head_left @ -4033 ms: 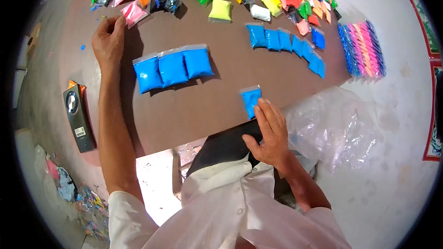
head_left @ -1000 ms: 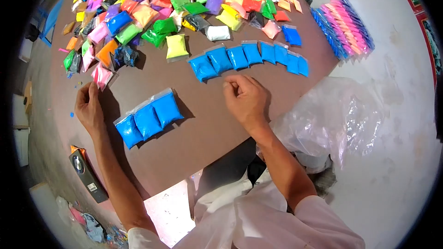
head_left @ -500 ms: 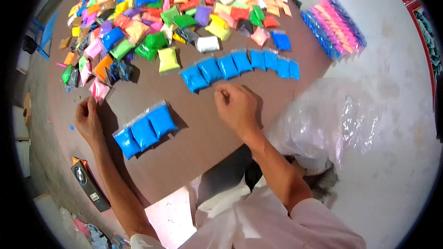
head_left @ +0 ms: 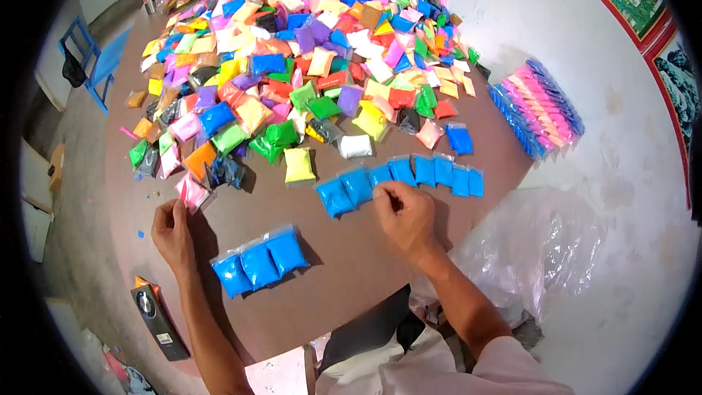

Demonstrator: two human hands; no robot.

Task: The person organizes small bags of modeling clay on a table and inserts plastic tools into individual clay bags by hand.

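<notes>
Three dark-blue packets (head_left: 259,264) lie overlapping in a short row on the brown table (head_left: 322,300). To their upper left, my left hand (head_left: 174,232) rests on the table with its fingers closed, just below a pink packet (head_left: 192,193). A curved row of several lighter-blue packets (head_left: 355,184) lies farther back. My right hand (head_left: 406,221) is closed at the near edge of this row, its fingertips covering part of a packet. What either hand holds, if anything, is hidden.
A big heap of coloured packets (head_left: 322,63) covers the back of the table. Bundled blue and pink packets (head_left: 540,108) lie at the right edge, with clear plastic (head_left: 532,249) below. A black phone-like device (head_left: 161,323) lies at the left edge. A blue chair (head_left: 102,66) stands beyond.
The view has tilted up, showing more of the heap. Since the oldest frame, my right hand has gone from a packet at the near edge to the curved row, which is longer; its fingers have closed.
</notes>
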